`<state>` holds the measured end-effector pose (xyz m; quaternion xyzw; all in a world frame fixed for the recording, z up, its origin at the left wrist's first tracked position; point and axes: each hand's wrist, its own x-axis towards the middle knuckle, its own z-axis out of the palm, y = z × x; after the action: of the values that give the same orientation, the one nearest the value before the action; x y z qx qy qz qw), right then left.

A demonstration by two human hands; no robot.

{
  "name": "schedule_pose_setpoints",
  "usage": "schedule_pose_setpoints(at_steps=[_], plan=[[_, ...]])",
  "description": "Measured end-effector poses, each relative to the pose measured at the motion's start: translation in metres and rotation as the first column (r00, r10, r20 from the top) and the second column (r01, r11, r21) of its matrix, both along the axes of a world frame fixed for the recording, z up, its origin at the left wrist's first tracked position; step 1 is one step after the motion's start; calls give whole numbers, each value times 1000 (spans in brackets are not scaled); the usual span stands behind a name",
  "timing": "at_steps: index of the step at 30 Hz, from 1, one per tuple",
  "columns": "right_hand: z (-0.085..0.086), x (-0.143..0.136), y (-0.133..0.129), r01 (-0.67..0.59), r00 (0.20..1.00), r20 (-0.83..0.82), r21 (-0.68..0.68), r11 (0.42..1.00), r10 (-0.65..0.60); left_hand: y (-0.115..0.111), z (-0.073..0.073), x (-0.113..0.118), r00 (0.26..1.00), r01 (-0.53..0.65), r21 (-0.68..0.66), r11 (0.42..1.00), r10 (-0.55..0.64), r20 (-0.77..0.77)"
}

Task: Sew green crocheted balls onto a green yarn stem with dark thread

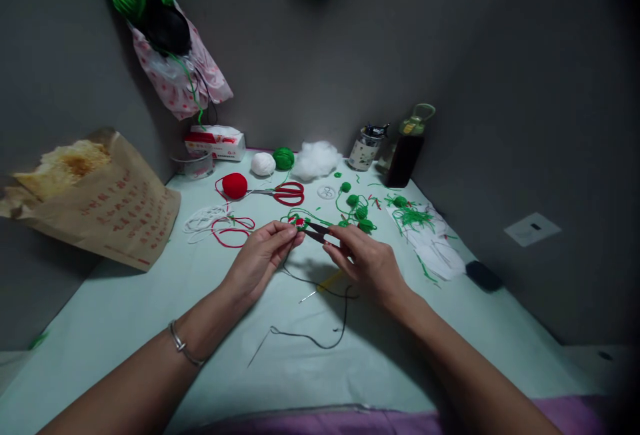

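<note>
Just this side of the red-handled scissors (289,193) — left hand (261,256) pinching a tiny red-and-green yarn piece (299,222), right hand (374,263) gripping black snips (319,227).

The left hand (264,251) pinches a small red, white and green yarn piece (299,222) above the bench (300,385); the right hand (373,261) holds dark snips (317,227) with their tips at the piece, though whether they touch it is too small to tell. A dark thread (320,345) loops across the bench to a needle (259,349) near the front, and a yellow-handled hook (330,280) lies between the hands. Farther back are red-handled scissors (290,193), a red yarn ball (235,185), a white yarn ball (263,164), a green yarn ball (283,159) and white stuffing (317,160).
</note>
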<state>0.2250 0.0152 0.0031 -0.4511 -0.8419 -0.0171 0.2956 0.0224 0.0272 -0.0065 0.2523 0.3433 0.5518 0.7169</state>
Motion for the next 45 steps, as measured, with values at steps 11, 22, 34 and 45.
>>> schedule_pose_setpoints(at_steps=[11,22,34,45], plan=[[-2,0,1,45,995,84,49,998,-49,-2,-1,1,999,-1,5,1000,2,-46],[-1,-2,0,38,994,98,74,997,-45,-2,-3,3,994,73,19,997,-71,-82],[3,-4,-6,41,984,174,39,998,-47,-3,-2,3,994,81,4,997,-80,-74],[11,36,17,182,983,68,-396,900,-169,4,-3,-5,979,62,61,996,-49,-196]])
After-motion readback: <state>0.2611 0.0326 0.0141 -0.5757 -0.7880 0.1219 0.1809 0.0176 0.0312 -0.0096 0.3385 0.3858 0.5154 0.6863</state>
